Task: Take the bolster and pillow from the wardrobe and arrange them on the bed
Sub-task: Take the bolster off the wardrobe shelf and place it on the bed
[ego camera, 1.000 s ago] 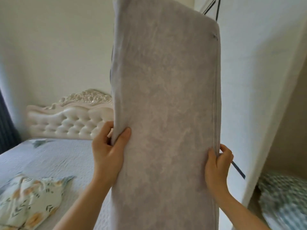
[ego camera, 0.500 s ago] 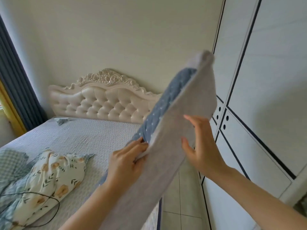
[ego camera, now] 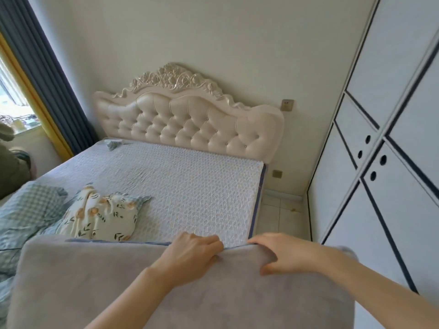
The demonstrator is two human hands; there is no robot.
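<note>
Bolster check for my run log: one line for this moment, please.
bolster: flat, over bed | hands: left, right grip far edge | pillow: on bed

Grey bolster [ego camera: 95,281] flat across bed [ego camera: 190,181] foot.

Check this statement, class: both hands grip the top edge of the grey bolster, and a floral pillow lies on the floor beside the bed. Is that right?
Not quite. The head view shows the floral pillow lying on the bed, not on the floor. The rest holds: the left hand and right hand both grip the top edge of the grey bolster.
</note>
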